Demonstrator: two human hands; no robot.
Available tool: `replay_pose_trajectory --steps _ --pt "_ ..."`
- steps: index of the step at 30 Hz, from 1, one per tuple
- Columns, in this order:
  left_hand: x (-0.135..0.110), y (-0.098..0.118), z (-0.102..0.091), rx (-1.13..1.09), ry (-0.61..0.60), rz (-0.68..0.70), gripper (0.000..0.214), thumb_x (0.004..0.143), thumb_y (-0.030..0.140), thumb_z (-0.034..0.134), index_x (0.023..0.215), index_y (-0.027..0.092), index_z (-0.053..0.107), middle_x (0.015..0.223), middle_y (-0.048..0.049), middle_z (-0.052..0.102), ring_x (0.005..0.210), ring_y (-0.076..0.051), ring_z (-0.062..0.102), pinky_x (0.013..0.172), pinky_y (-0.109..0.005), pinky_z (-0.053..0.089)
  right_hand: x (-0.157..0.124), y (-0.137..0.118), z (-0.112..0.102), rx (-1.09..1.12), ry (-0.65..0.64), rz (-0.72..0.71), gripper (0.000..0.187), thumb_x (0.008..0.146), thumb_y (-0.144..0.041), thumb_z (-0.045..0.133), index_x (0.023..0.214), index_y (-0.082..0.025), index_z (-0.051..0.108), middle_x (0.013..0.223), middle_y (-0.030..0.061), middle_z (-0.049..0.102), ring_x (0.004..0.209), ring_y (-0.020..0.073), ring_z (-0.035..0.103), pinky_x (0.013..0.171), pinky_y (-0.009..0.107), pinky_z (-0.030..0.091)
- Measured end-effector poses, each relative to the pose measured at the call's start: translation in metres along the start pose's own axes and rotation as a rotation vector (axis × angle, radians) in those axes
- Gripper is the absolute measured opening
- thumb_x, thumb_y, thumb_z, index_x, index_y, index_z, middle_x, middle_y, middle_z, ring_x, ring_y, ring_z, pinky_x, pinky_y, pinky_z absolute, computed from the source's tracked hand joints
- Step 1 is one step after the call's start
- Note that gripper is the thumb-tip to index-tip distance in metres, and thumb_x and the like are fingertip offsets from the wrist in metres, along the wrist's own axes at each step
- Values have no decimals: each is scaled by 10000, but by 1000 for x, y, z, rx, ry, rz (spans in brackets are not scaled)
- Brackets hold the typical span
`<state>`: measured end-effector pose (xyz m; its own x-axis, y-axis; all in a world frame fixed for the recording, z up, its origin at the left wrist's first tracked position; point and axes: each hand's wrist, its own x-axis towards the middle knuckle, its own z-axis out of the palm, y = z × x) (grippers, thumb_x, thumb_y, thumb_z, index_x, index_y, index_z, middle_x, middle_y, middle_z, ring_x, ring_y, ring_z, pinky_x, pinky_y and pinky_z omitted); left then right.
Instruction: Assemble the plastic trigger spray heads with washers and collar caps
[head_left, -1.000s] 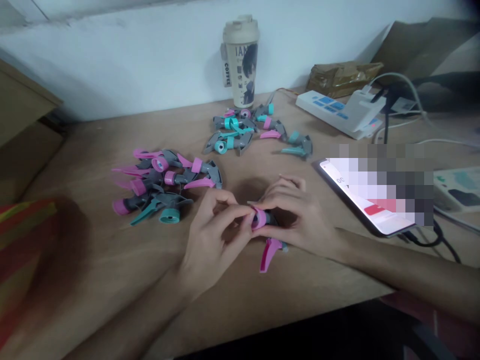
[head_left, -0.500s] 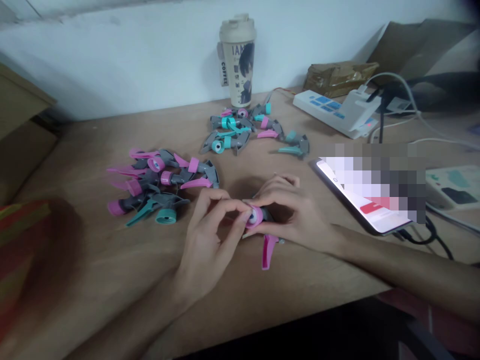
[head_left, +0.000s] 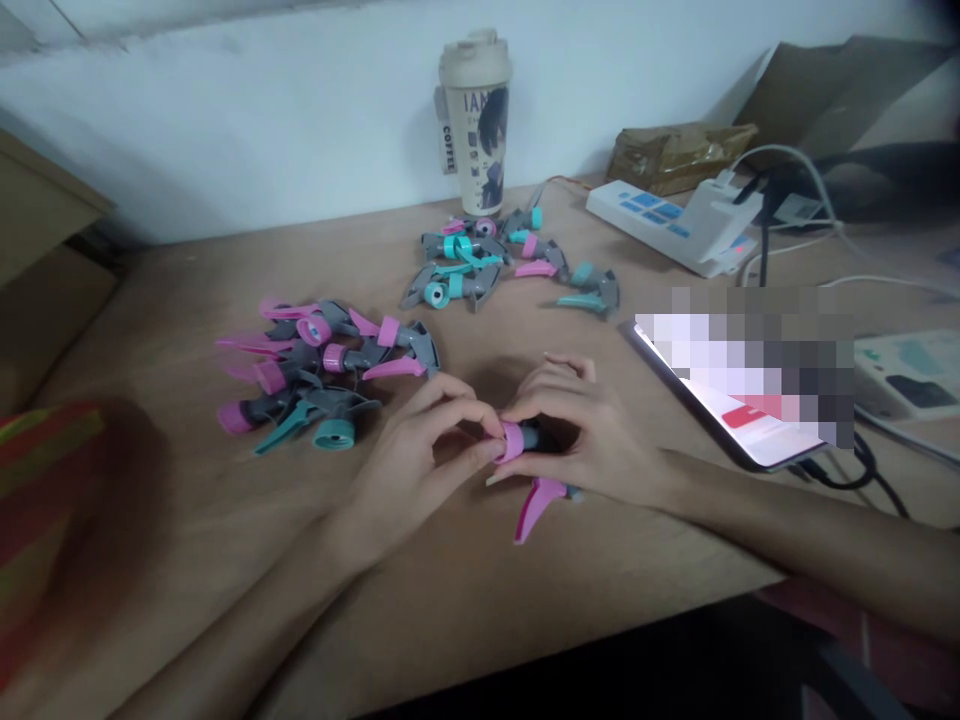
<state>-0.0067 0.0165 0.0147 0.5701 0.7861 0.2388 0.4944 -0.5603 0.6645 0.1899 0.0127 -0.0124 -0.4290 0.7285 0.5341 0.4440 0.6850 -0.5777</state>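
Note:
Both hands meet over the table on one trigger spray head (head_left: 540, 495), grey with a pink collar and pink lever. The fingertips and thumb of my left hand (head_left: 420, 470) pinch at the collar's open end. From the other side, my right hand (head_left: 592, 430) grips around the collar and grey body, partly hiding them. The pink lever sticks out below, toward the table's front edge. Left of my hands lies a pile of pink, teal and grey spray heads (head_left: 322, 360). A second group of spray heads (head_left: 465, 260) sits farther back.
A coffee cup (head_left: 476, 130) stands against the wall behind the far group. To the right are a lit phone (head_left: 720, 400), partly blurred out, a white power strip (head_left: 667, 225) with cables, and a taped parcel (head_left: 675, 155). Red and yellow material (head_left: 52, 520) lies at the left edge.
The held spray head has turned, so its collar opening faces left rather than toward me, and its lever now slants down to the left. Both hands stay on it.

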Motion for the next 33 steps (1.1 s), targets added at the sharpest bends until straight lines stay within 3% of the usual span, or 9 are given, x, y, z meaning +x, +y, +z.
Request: replay_pose_trajectory --steps 7,13,24,29,33 --pt "0 -2 -2 142 3 88 55 840 184 572 822 212 616 892 -4 503 830 -131 525 738 -263 444 -1 1 2 -19 -25 -2 210 715 -362 707 819 -224 589 775 -29 647 829 148 595 973 390 271" --pt "0 0 1 289 -16 106 120 890 168 473 821 192 568 886 -19 516 843 -156 502 788 -321 428 0 3 4 -16 -43 24 241 716 -407 701 848 -229 606 785 -30 642 845 148 595 982 392 258" --pt "2 0 1 185 79 47 98 895 194 468 806 193 506 883 -22 494 828 -147 501 782 -303 463 3 10 1 85 -12 101 312 649 -423 748 864 -231 630 824 -25 681 819 163 608 939 408 324" --pt "0 -13 1 34 237 27 20 891 216 491 901 200 496 957 -38 518 895 -158 542 782 -309 498 5 11 -5 163 51 192 302 642 -378 761 884 -239 643 875 -2 692 839 181 622 846 385 431" --pt "-7 -13 12 26 382 25 92 859 191 552 950 205 543 906 -20 617 800 -149 621 711 -293 534 5 7 -3 279 43 209 337 630 -370 770 907 -230 639 886 0 686 850 170 629 816 356 479"
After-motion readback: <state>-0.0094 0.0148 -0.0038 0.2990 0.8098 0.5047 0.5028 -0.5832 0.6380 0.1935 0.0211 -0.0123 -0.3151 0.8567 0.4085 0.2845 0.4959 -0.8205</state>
